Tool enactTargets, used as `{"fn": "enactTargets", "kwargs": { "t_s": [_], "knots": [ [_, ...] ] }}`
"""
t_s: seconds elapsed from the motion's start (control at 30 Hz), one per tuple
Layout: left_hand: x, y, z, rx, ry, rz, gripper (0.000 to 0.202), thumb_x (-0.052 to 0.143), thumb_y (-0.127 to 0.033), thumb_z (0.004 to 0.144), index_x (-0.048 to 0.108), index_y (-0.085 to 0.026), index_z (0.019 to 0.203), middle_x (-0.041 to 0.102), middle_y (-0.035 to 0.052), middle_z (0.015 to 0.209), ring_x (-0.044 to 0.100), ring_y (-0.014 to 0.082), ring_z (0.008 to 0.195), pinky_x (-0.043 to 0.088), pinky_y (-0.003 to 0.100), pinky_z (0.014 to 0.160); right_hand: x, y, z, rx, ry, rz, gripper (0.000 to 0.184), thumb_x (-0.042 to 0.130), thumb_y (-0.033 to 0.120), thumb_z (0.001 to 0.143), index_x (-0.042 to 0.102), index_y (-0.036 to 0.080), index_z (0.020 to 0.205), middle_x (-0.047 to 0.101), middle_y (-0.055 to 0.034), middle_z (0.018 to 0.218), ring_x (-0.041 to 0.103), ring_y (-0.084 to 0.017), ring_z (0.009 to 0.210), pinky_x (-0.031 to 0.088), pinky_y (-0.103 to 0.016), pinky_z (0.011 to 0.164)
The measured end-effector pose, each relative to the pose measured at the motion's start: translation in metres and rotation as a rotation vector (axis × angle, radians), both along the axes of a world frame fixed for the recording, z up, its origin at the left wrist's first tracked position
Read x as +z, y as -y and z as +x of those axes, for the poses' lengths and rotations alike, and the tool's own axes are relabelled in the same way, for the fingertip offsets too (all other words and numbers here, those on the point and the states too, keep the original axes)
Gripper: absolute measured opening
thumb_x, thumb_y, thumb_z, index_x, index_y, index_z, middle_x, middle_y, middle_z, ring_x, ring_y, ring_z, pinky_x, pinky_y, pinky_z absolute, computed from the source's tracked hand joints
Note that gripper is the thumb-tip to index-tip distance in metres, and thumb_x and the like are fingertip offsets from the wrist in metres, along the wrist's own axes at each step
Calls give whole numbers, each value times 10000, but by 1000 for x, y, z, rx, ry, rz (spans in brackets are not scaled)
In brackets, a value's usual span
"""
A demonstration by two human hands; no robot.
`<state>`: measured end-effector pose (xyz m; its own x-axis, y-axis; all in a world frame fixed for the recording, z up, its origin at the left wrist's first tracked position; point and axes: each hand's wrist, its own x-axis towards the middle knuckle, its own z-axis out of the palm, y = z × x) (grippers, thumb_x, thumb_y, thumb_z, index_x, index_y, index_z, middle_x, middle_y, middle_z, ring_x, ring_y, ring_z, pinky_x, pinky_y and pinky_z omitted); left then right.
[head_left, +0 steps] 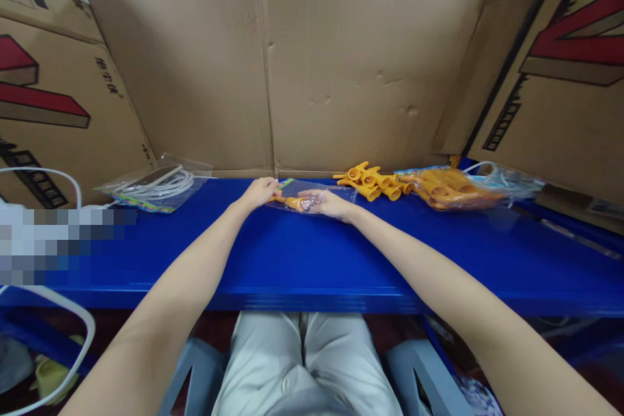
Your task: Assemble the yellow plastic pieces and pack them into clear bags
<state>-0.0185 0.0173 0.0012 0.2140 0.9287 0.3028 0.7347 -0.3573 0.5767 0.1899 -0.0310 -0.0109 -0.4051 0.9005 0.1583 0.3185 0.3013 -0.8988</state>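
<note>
Above the blue tabletop [312, 260], a clear plastic bag [344, 190] with a green strip along its top edge lies between my hands. My left hand [260, 194] pinches the bag at its left end. Yellow-orange plastic pieces [292, 202] show through the film. At the bag's right side, the fingers of my right hand [332, 203] curl around the yellow pieces; whether they are inside the bag or outside it, I cannot tell. Just right of that hand sits a loose pile of yellow horn-shaped plastic pieces [373, 181].
A filled bag of yellow pieces [451, 188] lies at right. On the left is a bag with a coiled white cable [168, 185]. Cardboard [341, 78] walls the back and both sides. A white cable [73, 312] loops at the lower left.
</note>
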Motion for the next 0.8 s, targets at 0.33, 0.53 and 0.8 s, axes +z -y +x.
{"fn": "enactTargets", "kwargs": {
  "t_s": [0.33, 0.53, 0.8],
  "knots": [
    [2, 3, -3, 48, -237, 126, 288, 395, -298, 828, 658, -182, 823, 714, 56, 807, 650, 187, 788, 460, 251, 715, 8, 8, 3, 59, 95, 50, 506, 493, -50, 648, 674, 164, 1070, 694, -17, 1052, 634, -139, 945, 457, -281, 907],
    [-6, 1, 0, -138, -272, 65, 280, 423, -260, 799, 679, -199, 894, 696, 52, 1036, 627, 189, 974, 437, 249, 851, 3, 0, 4, 64, 195, 120, 496, 500, -16, 663, 685, 193, 1073, 708, -6, 992, 641, -142, 884, 485, -272, 843],
    [1, 1, -11, 23, -473, 56, 314, 370, -227, 813, 680, -181, 811, 701, 81, 987, 632, 219, 944, 448, 269, 822, 14, -12, 38, -555, 625, 520, 255, 473, 63, 765, 693, 141, 868, 673, -138, 990, 606, -266, 997, 446, -386, 893]
  ]
}}
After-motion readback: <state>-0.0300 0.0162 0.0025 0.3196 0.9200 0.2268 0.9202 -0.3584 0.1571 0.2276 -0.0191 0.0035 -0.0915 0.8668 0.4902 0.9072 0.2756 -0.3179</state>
